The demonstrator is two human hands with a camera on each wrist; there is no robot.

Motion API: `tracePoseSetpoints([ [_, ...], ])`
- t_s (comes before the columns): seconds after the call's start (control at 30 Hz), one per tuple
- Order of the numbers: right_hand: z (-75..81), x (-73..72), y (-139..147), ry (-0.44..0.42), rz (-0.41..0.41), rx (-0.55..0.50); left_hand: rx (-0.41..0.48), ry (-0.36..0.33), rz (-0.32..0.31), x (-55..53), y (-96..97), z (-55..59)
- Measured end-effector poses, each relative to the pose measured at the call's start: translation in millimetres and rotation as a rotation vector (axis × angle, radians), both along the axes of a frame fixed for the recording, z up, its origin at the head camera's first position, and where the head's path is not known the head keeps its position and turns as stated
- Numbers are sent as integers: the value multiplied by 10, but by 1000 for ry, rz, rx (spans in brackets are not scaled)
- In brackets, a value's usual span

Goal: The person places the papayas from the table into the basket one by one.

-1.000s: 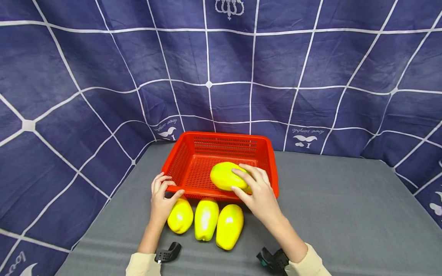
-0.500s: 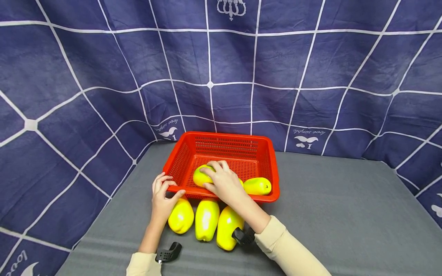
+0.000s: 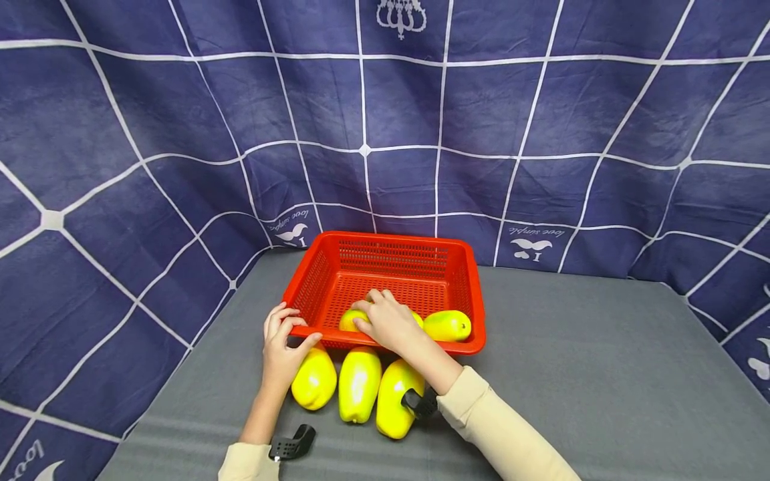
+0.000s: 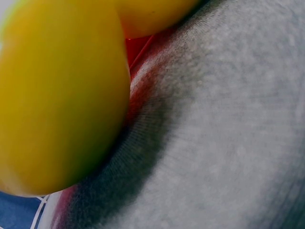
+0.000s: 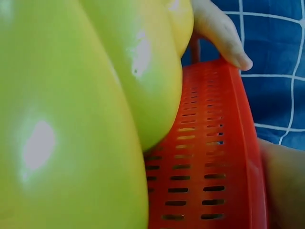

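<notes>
A red plastic basket (image 3: 394, 264) with slotted walls stands on the grey surface. My left hand (image 3: 281, 344) grips its front left corner; in the right wrist view the thumb of that hand (image 5: 219, 31) lies on the rim. Inside the basket, near the front wall, my right hand (image 3: 391, 322) holds a yellow papaya (image 3: 350, 321), partly hidden under the fingers. Another papaya (image 3: 447, 326) lies at the basket's front right, and part of one more shows beside the right hand. Yellow-green papayas (image 5: 62, 133) fill much of the right wrist view.
Three papayas lie in a row before the basket: left (image 3: 314, 379), middle (image 3: 359, 385) and right (image 3: 394, 404). The right wrist's black strap mount (image 3: 419, 403) overlaps the right one. A blue gridded curtain (image 3: 403, 180) hangs behind. Grey cloth (image 3: 589, 374) extends right.
My right hand has carried the papaya leftward inside the basket, then down and toward its front wall. This uncovered the papaya at front right. My left hand has stayed on the corner.
</notes>
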State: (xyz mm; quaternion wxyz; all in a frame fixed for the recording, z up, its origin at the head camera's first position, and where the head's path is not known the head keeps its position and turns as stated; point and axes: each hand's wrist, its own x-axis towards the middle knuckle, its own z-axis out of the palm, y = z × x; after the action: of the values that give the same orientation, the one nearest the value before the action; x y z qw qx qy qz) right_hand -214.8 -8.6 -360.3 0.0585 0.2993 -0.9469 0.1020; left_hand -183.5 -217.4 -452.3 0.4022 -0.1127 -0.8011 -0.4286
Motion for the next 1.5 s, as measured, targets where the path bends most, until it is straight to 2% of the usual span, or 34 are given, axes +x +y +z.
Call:
tracePoseSetpoints([
  [0.23,-37,13,-26,-55,-93,-103,-5,-20,13,14,-4,7],
  [0.4,-45,32,11,-95,-95,-143,-11,-4,17,17,-3,5],
  [0.67,-46,146,176,-61,-90,-373,-8,-3,9,10,-4,1],
  [0.8,-57,246,272,-12,-89,-469,-6,-2,7,8,-6,1],
  [0.97,-135,397,384,76,-93,-530,-4,20,-3,2,-3,1],
  [1.23,-290,641,528,264,-19,-562,0,6,-4,0,-2,2],
  [1.37,-379,779,591,303,12,-573,-10,0,9,1,0,5],
  [1.5,-514,933,635,306,9,-509,-14,8,12,6,-2,-1],
])
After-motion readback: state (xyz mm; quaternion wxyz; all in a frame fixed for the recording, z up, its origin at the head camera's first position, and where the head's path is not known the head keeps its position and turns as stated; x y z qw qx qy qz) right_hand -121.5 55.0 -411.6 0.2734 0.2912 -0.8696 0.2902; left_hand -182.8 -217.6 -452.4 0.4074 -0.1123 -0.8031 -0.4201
